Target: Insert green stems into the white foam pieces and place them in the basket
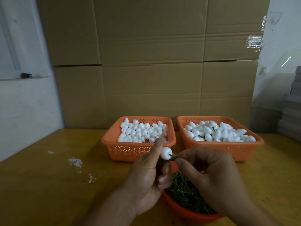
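My left hand (146,173) pinches a white foam piece (165,153) between thumb and fingers, held up in front of the left basket. My right hand (206,173) pinches a short green stem (172,155) whose tip sits in the end of that foam piece. Below both hands an orange bowl (184,211) holds a heap of green stems (184,191). The left orange basket (127,150) contains plain white foam pieces. The right orange basket (228,148) holds foam pieces, some with green stems showing.
All stand on a yellow wooden table (48,185) with white foam crumbs (75,162) at the left. A wall of cardboard boxes (151,62) rises right behind the baskets. Grey stacked material (291,115) lies at the far right.
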`<action>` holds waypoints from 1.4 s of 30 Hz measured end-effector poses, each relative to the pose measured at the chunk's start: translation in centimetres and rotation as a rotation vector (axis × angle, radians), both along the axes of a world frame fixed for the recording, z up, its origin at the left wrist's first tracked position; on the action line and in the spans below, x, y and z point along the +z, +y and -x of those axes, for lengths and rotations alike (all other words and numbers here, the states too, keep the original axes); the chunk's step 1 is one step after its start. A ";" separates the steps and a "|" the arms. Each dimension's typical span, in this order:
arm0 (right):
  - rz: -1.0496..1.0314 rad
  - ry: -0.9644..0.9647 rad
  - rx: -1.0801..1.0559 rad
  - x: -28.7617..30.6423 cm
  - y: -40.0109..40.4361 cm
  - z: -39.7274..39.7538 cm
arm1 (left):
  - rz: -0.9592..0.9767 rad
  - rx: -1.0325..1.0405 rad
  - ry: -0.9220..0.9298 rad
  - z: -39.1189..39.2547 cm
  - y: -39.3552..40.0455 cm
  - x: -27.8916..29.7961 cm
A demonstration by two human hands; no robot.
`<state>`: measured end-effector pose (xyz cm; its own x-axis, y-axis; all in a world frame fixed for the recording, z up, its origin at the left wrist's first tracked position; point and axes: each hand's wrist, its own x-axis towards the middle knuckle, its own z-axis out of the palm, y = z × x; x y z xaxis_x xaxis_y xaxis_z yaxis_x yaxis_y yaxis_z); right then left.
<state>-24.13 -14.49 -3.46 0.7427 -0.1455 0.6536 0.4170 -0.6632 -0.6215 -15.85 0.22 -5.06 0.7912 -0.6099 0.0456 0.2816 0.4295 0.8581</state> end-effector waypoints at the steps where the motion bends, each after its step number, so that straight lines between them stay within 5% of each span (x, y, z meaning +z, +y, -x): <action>1: 0.018 -0.006 -0.010 0.0 0.1 0.0 | -0.010 0.006 -0.013 0.1 0.0 0.0; 16: 0.122 -0.041 -0.078 -0.2 0.8 0.1 | -0.130 0.149 -0.185 0.9 -0.4 0.2; 26: -0.059 0.052 -0.096 -0.7 0.2 -0.6 | -0.041 0.086 -0.351 0.9 -0.2 0.1; 42: -0.286 0.121 0.070 -1.4 1.1 -0.9 | -0.284 0.287 -0.834 0.9 -0.1 -0.5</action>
<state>-23.23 -13.43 -4.87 0.8271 -0.2569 0.5000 0.3671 -0.4266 -0.8266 -16.76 0.12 -5.52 0.6921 -0.4714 0.5467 -0.5589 0.1294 0.8191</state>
